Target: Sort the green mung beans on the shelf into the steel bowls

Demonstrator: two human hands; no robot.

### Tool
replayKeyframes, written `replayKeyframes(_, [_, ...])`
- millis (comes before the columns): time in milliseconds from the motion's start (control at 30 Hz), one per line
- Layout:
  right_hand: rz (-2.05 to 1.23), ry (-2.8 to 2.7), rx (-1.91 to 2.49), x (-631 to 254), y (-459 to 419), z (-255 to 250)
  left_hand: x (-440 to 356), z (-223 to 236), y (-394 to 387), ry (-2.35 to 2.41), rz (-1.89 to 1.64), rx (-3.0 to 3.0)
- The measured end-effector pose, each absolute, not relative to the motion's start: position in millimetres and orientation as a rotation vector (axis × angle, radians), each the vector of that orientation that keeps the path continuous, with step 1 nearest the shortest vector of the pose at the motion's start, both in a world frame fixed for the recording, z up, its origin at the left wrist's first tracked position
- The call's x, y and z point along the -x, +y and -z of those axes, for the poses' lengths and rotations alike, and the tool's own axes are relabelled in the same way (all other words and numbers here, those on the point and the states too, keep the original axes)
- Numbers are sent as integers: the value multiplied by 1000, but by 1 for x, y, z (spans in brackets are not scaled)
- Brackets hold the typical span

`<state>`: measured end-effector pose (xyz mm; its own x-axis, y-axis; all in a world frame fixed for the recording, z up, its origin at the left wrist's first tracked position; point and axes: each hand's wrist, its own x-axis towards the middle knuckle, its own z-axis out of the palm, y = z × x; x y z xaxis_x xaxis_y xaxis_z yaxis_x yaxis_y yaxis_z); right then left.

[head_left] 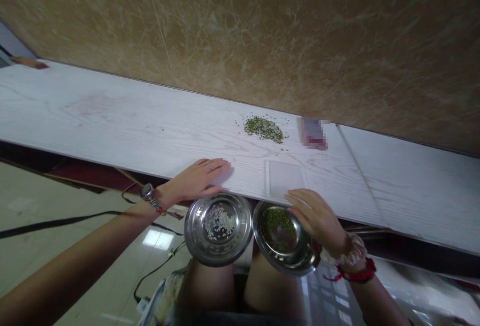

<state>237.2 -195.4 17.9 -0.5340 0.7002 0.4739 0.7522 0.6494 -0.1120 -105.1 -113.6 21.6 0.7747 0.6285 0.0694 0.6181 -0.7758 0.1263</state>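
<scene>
My left hand [202, 178] lies on the front edge of the white table, its fingers stretched out and holding nothing. Just below it, a steel bowl [193, 246] with white grains [221, 221] inside rests over my lap. Beside that bowl, a second steel bowl [296, 266] contains green beans [277, 223] and is tilted. Over this bowl's right rim reaches my right hand [318, 216], fingers extended and apart, with nothing visible in them. Its fingertips are close to a flat, translucent square of plastic [287, 178] on the table. Farther back lies a loose spread of green beans [264, 129].
A small blurred packet [314, 133] sits by the wall at the back of the white table [150, 121]. A brown object [30, 62] lies at the far left end. Cables [150, 266] hang down to the tiled floor on the left.
</scene>
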Motion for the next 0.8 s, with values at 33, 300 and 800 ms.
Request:
replayKeyframes(33, [52,-2402,1093,-234,-202,-21,107,-22,-114,997,-141,-2874])
replayKeyframes(300, [-915,-2613,1260,-199,-246,-17,113,-10,-120,1001,-13,-2951])
replayKeyframes(800, [-1096,-2522,1391,-201,-259,-9,111,-6,-121,1059,-26,-2974])
